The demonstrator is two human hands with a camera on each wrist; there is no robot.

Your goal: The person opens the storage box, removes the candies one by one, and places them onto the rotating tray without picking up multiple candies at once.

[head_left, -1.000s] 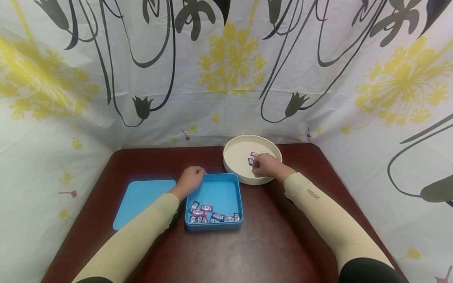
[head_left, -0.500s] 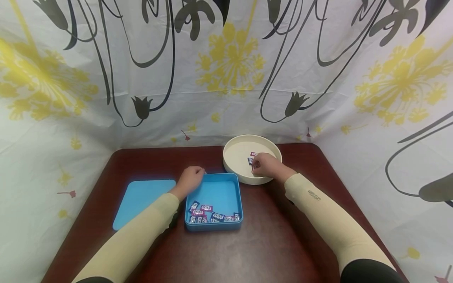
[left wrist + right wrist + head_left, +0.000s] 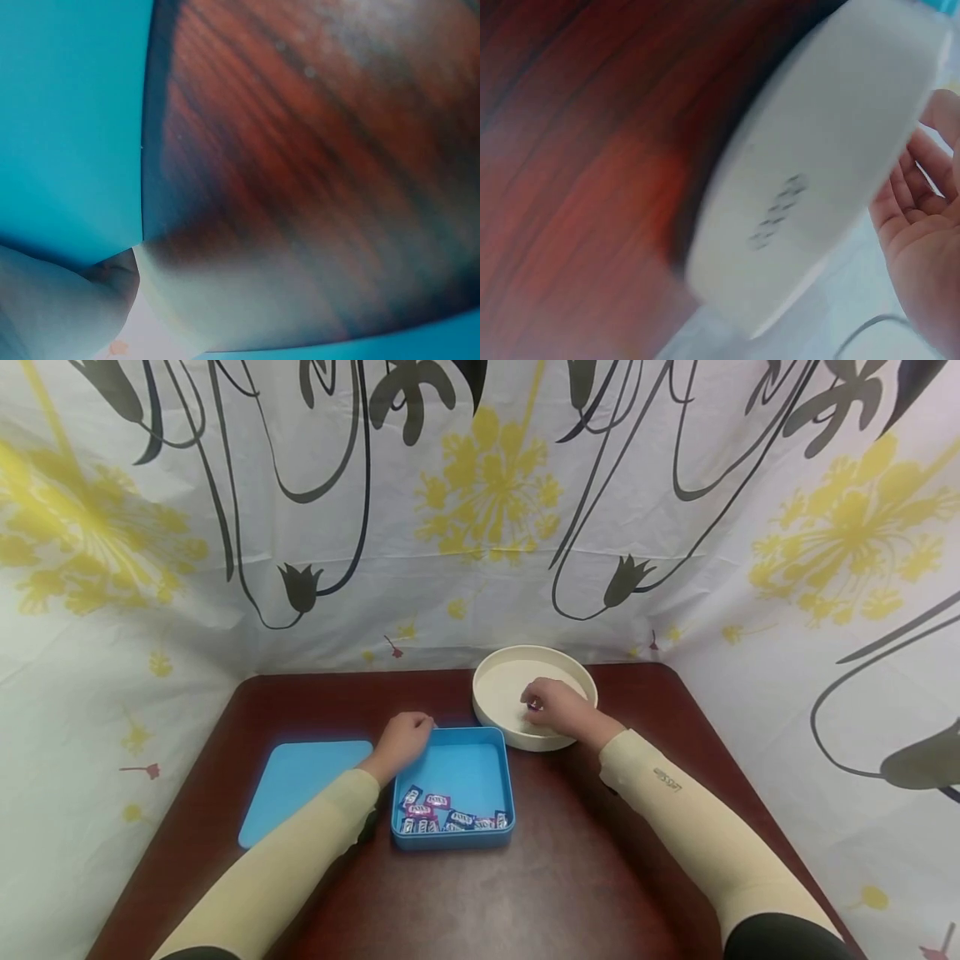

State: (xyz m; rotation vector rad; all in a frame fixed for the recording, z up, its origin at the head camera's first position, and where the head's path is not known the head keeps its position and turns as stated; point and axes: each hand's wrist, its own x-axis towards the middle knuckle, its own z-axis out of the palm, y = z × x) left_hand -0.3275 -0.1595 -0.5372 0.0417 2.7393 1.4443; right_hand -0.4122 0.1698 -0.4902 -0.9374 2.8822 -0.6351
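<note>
In the head view my left hand [image 3: 403,742] holds the back left corner of an open blue box [image 3: 467,767], fingers curled at its rim. Several small wrapped candies [image 3: 420,811], pink and dark blue, lie along the box's front inside. Over a round cream tray [image 3: 498,681], my right hand [image 3: 558,705] bends its fingers and pinches a small wrapped candy [image 3: 534,705], mostly covered by them. The right wrist view shows the curled fingers [image 3: 922,176] beyond the tray's outer wall; no candy shows there. In the left wrist view, my left hand [image 3: 60,304] lies against the blue box wall.
A flat blue lid [image 3: 300,777] lies left of the box, partly under the left forearm. Both containers stand on a dark red-brown table [image 3: 570,860]. A patterned white curtain [image 3: 480,602] hangs behind the table and on both sides.
My right hand has shifted slightly left and back over the tray, and the two candies that showed beside it are covered now. The left hand and the box have stayed still.
</note>
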